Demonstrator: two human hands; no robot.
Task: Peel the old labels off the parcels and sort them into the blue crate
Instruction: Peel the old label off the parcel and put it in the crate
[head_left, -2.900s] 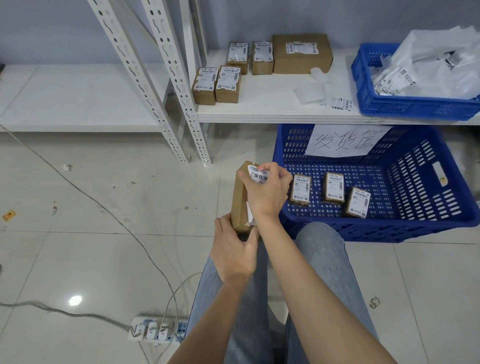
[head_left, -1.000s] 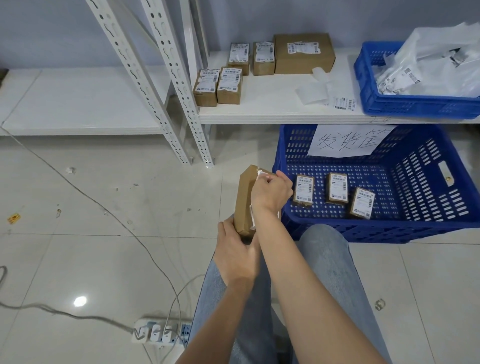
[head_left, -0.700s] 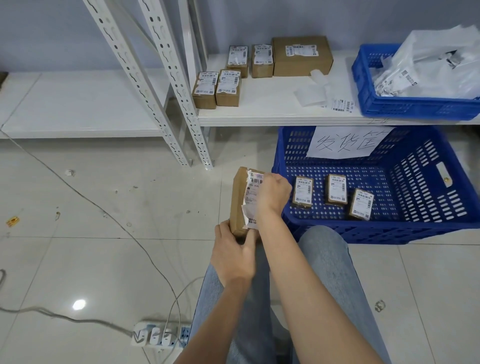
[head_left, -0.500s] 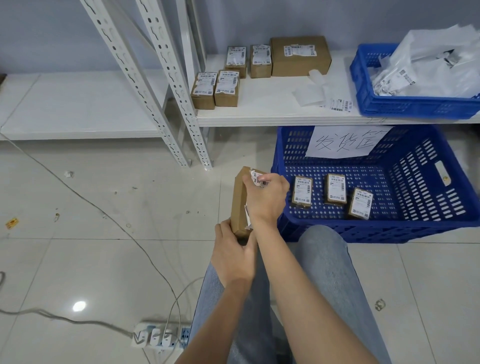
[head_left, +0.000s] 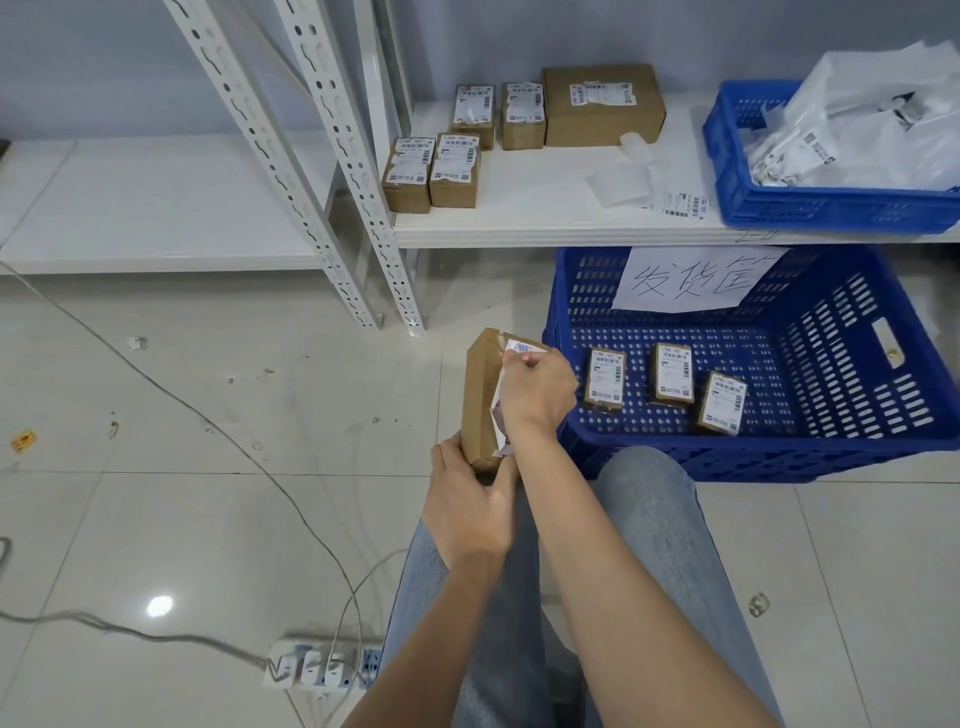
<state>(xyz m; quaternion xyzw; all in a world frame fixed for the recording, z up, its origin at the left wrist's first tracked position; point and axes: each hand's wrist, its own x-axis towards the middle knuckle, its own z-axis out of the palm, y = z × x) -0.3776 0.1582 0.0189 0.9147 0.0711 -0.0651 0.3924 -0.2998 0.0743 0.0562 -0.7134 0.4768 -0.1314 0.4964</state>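
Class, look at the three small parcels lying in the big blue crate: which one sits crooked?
The rightmost parcel in the crate: it is turned at an angle, while the other two lie nearly straight.

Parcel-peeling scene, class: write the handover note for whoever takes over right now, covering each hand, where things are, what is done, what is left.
Left hand: grips the bottom of the upright brown parcel.
Right hand: pinches the part-peeled label at the parcel's top.
Done: three small parcels lie in the blue crate on the floor.
Left: finish this peel, put the parcel in the crate, then do the five boxes on the white shelf.
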